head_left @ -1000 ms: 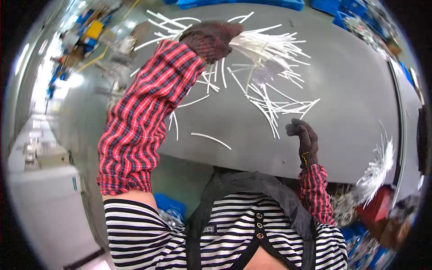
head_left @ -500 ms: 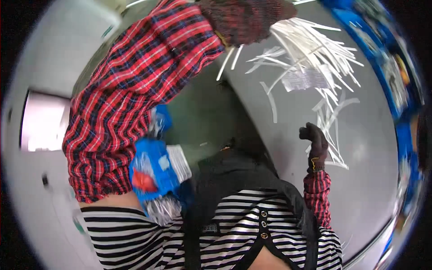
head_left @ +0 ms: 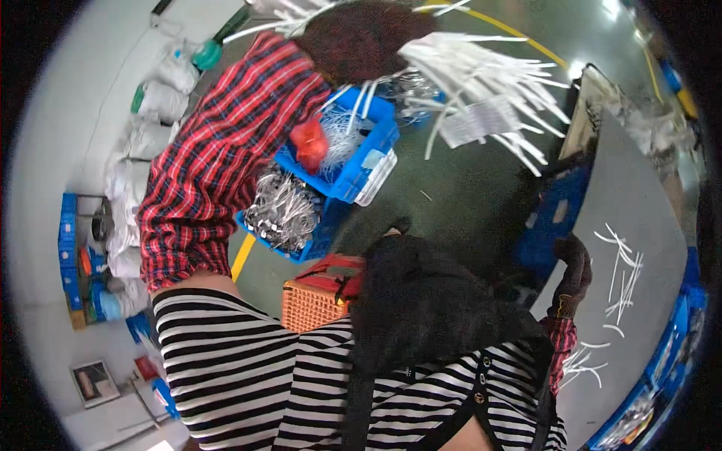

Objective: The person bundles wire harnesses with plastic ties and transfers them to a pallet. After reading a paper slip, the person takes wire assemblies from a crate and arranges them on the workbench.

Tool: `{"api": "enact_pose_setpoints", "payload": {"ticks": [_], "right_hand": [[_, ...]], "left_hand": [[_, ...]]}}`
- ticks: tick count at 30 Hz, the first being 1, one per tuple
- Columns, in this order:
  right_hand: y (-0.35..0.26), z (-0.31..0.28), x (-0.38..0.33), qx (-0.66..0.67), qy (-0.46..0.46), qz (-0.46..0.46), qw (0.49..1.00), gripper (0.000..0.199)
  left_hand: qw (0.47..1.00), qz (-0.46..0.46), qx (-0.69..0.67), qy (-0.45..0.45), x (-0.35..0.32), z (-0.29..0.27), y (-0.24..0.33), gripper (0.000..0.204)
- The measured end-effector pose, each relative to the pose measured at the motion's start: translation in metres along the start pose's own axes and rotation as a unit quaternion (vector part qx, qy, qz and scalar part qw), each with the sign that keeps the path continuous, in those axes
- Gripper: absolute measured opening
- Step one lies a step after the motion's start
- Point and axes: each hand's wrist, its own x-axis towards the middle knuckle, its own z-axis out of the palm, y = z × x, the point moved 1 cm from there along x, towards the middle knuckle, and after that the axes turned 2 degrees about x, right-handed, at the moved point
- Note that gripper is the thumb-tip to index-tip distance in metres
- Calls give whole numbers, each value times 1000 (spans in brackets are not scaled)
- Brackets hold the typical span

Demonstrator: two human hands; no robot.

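My left hand [head_left: 365, 41], in a dark brown knit glove, is closed round a thick bundle of white strips [head_left: 481, 64]. The strips fan out on both sides of the fist, above the floor. A printed paper label [head_left: 481, 120] hangs among them. My right hand [head_left: 573, 270], in a similar glove, is at the near left edge of the grey table [head_left: 639, 180], its fingers loosely bent with nothing visible in them. Loose white strips [head_left: 624, 278] lie on the table beside it.
Below my left arm stand a blue crate [head_left: 383, 139] with thin white pieces and a red bag, a blue bin of metallic parts [head_left: 282, 210], and an orange basket [head_left: 304, 304]. White sacks [head_left: 162, 101] line the wall. Blue bins [head_left: 639, 406] edge the table's right side.
The bundle has left the table in my left hand and now hangs over the floor. The view has swung left, bringing crates and sacks in. My right hand stays by the table.
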Motion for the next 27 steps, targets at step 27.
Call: {"api": "enact_pose_setpoints", "payload": {"ticks": [27], "right_hand": [[97, 630, 95, -486, -53, -131, 863, 35]], "left_hand": [[871, -151, 16, -467, -421, 634, -729, 70]]}}
